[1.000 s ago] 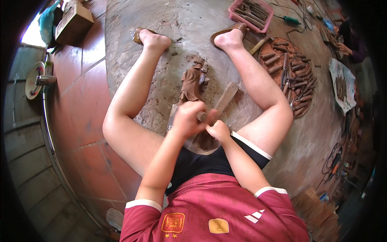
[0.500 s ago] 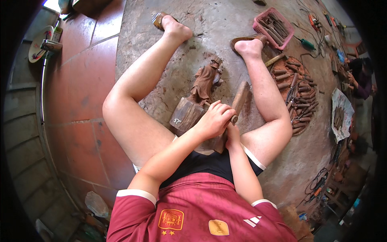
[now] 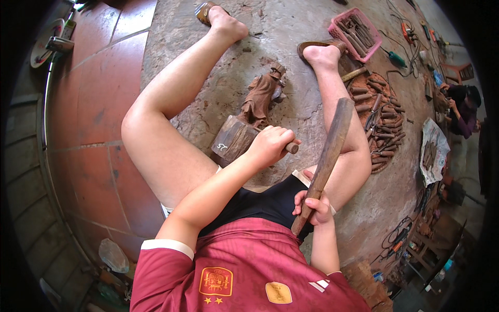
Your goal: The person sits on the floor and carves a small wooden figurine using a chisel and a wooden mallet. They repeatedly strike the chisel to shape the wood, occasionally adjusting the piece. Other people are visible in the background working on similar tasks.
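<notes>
A carved wooden figure (image 3: 261, 95) lies tilted away on the ground between my legs, its square block base (image 3: 231, 139) toward me. My left hand (image 3: 270, 146) is closed around a wooden-handled chisel (image 3: 292, 148), whose butt sticks out on the right; the blade is mostly hidden behind the hand, close to where figure and base meet. On the right, my right hand (image 3: 318, 209) grips a long wooden club (image 3: 332, 148) near its lower end. The club slants up over my right thigh, apart from the chisel.
Beyond my right leg lies a heap of wooden-handled chisels (image 3: 390, 127) beside a wooden handle (image 3: 354, 74). A pink basket (image 3: 373, 54) of similar tools stands near my right foot. Farther right are a white sack (image 3: 441, 136), cables (image 3: 397, 234) and another person (image 3: 464, 106). Red tiles (image 3: 86, 119) are at left.
My right hand and the club have swung back toward my body and right, away from the chisel. My left hand stays by the figure's base, shifted slightly.
</notes>
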Motion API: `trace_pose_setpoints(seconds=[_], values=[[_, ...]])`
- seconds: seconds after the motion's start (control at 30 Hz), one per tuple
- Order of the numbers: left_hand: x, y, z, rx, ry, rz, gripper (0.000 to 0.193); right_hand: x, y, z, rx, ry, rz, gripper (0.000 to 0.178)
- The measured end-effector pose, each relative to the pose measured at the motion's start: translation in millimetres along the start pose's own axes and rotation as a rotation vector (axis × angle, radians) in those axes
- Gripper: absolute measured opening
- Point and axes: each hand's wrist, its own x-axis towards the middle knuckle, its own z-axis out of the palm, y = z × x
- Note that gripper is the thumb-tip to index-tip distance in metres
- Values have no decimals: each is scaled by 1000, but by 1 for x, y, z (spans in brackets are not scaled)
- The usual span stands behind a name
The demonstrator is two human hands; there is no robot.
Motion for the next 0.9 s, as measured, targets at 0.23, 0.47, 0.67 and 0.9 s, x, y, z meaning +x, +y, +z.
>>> trace_pose_setpoints(seconds=[0.23,0.47,0.67,0.9], values=[[0,0,-3,80,80,35,35,-9,-15,3,-523,262,-185,42],[24,-25,-31,-183,97,-243,32,-13,-20,7,-959,205,-380,53],[27,-64,-61,-692,159,-497,28,-2,-32,27,-1134,90,-641,69],[29,-58,-54,-581,110,-361,15,11,-46,34,-1239,27,-727,77]])
